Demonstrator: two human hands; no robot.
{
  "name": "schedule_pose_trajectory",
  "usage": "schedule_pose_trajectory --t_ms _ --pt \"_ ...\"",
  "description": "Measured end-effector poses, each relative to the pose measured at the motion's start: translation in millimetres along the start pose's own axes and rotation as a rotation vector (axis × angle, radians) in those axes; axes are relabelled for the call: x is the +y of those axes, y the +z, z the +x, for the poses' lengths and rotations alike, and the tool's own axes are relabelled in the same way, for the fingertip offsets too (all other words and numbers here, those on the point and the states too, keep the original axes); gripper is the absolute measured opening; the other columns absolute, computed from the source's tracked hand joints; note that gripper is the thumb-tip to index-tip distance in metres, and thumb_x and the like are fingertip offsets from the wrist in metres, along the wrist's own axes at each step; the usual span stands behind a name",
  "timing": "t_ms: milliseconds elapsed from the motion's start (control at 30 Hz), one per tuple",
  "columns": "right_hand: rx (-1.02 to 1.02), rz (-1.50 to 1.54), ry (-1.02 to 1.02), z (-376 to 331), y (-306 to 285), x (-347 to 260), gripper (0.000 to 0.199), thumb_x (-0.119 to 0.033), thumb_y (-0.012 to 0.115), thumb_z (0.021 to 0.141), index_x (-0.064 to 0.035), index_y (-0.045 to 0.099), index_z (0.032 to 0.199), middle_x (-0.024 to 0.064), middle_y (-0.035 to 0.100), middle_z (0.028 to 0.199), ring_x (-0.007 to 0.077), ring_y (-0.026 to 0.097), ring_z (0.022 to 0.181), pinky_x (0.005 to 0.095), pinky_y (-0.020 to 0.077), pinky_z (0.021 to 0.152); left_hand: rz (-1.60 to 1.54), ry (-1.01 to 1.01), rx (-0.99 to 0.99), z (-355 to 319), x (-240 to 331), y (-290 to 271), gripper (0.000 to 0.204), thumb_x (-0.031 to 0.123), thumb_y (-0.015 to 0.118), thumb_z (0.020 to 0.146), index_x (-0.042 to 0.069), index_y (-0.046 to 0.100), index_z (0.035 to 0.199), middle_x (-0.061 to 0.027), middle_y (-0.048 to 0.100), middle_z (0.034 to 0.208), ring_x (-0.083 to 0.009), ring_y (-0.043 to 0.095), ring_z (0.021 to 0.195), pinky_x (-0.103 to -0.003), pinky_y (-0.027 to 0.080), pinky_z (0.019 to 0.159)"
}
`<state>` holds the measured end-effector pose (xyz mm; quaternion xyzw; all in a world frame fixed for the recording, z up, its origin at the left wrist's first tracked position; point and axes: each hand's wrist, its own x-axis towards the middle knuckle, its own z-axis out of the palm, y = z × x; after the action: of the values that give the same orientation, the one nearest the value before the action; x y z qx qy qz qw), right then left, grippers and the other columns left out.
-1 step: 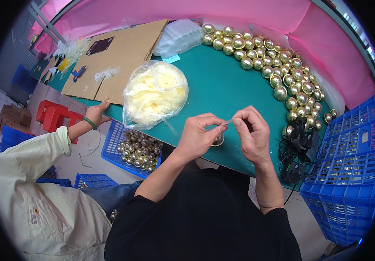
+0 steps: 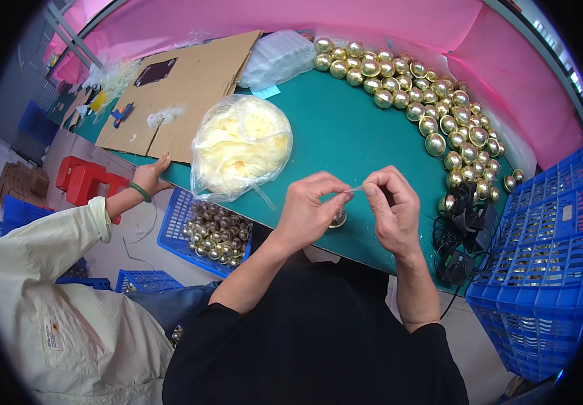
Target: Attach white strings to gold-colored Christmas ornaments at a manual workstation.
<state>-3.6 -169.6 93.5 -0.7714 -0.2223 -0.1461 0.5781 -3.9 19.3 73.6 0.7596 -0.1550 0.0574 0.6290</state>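
Observation:
Between my two hands runs a thin pale strand (image 2: 357,190), too fine to name exactly. My left hand (image 2: 308,210) pinches one end with thumb and forefinger, and my right hand (image 2: 393,208) pinches the other, its fingers curled in. Just below them, close to the table's front edge, sits a shiny gold ball (image 2: 338,219), partly hidden by my left hand. To the left of my hands lies a clear plastic bag (image 2: 241,148) full of pale yellow, petal-like pieces.
Many gold balls (image 2: 435,144) cover the right side of the green table (image 2: 332,135). Black cables and adapters (image 2: 464,236) lie by blue crates (image 2: 535,270). Left are cardboard (image 2: 197,74), a blue crate of balls (image 2: 170,233) and a co-worker's hand (image 2: 149,177) at the table edge.
The gap between my fingertips has grown a little, baring slightly more of the strand. Everything else looks the same.

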Motion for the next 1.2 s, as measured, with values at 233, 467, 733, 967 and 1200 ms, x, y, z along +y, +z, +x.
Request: schedule_pose_trajectory --t_ms 233,467,733,967,1200 --pt "0.117 0.831 0.433 -39 23 13 0.018 -0.016 0.058 0.109 0.0008 0.063 0.110 0.0068 0.068 0.103 0.0147 0.065 0.089 0.0300 0.0525 0.078 0.542 0.431 0.207 8 17 10 0.017 -0.005 0.074 0.081 0.001 0.076 0.098 -0.0125 0.071 0.079 -0.0291 0.070 0.073 -0.033 0.055 0.065" --pt "0.057 0.980 0.290 -53 31 9 0.017 -0.014 0.056 0.108 -0.0001 0.063 0.115 0.0232 0.043 0.159 0.0311 0.048 0.144 0.0457 0.0396 0.117 0.171 0.670 0.037 -6 27 8 0.024 -0.006 0.076 0.082 0.003 0.078 0.104 -0.0110 0.076 0.093 -0.0255 0.072 0.078 -0.033 0.056 0.067" --pt "0.058 0.464 -0.128 -37 27 21 0.015 -0.019 0.063 0.106 -0.0087 0.061 0.116 0.0229 0.034 0.165 0.0337 0.049 0.142 0.0427 0.0467 0.107 -0.397 0.116 -0.015 -20 15 5 0.012 0.003 0.078 0.092 0.002 0.080 0.104 -0.0093 0.075 0.100 -0.0155 0.070 0.091 -0.029 0.057 0.077" --pt "0.051 0.317 -0.044 -28 20 4 0.016 -0.016 0.066 0.104 -0.0021 0.063 0.097 0.0218 0.057 0.144 0.0273 0.062 0.120 0.0367 0.0503 0.096 -0.672 -0.049 -0.032 -21 -6 6 0.010 0.000 0.075 0.093 -0.004 0.078 0.102 -0.0117 0.074 0.099 -0.0157 0.067 0.084 -0.029 0.055 0.077" --pt "0.042 0.021 -0.083 -31 18 14 0.005 -0.003 0.069 0.099 0.0016 0.066 0.098 0.0170 0.068 0.118 0.0230 0.068 0.100 0.0350 0.0556 0.088 -0.585 -0.216 -0.135 -17 -8 -4 0.007 0.000 0.074 0.094 -0.004 0.077 0.097 -0.0092 0.075 0.093 -0.0139 0.070 0.082 -0.027 0.057 0.073"
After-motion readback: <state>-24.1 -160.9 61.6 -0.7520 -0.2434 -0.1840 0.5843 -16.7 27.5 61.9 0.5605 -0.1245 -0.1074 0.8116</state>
